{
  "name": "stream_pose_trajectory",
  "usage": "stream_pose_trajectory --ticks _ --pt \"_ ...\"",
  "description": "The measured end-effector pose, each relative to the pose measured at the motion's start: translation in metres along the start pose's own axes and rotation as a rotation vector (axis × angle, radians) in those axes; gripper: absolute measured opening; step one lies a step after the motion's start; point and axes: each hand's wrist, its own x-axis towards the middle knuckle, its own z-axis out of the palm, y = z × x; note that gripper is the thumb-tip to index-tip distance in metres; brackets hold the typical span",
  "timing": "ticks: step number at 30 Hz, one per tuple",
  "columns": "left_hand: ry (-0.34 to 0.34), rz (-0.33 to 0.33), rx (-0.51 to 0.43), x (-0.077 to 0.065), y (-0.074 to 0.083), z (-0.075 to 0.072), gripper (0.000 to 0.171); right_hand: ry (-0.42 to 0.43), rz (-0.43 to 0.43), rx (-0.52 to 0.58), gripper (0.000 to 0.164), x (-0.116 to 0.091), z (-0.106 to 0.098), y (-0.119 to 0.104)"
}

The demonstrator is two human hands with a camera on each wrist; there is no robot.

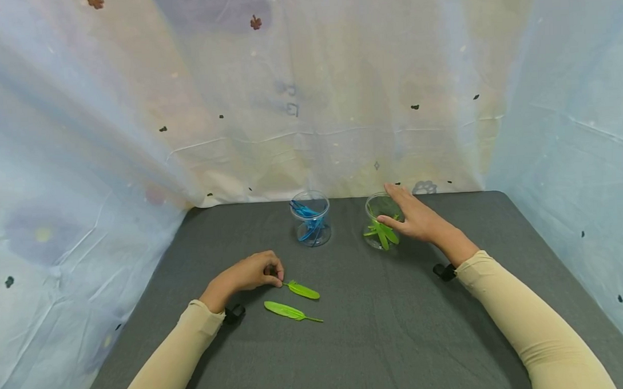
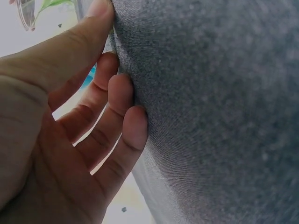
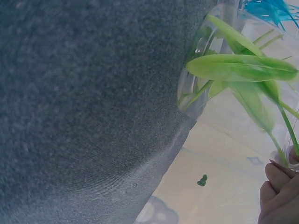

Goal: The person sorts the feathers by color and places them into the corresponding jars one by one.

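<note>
In the head view, my left hand (image 1: 254, 271) holds the thin quill end of a green feather (image 1: 303, 290) between thumb and fingers, low over the grey cloth. A second green feather (image 1: 284, 310) lies just in front of it. My right hand (image 1: 417, 216) reaches to a clear jar (image 1: 370, 207), its straight fingers at the far rim and the thumb at the near side. Several green feathers (image 3: 243, 68) stand and lean inside that jar, close up in the right wrist view. Curled fingers (image 2: 120, 95) brush near the cloth in the left wrist view; the pinched quill is hidden there.
Left of the green feathers' jar stands another clear jar (image 1: 320, 237) with blue feathers (image 1: 308, 214) in it. Both are near the back edge of the grey-covered table (image 1: 358, 341). A patterned curtain (image 1: 339, 102) hangs behind and at both sides.
</note>
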Motion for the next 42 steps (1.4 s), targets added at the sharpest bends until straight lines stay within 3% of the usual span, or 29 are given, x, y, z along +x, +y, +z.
stream_pose_trajectory --ticks 13,21,31,42 --pt "0.003 0.015 0.003 -0.001 -0.002 -0.001 0.01 -0.006 0.007 -0.002 0.098 0.0 -0.001 0.0" --pt "0.013 -0.004 -0.063 0.0 -0.005 -0.003 0.006 -0.006 0.015 0.003 0.099 -0.001 -0.002 0.0" --pt "0.102 0.012 -0.086 0.003 -0.006 -0.005 0.006 -0.012 0.022 0.007 0.099 -0.001 -0.001 0.0" --pt "0.235 0.067 -0.1 0.0 0.004 -0.01 0.006 -0.005 0.008 0.005 0.099 0.0 -0.001 -0.001"
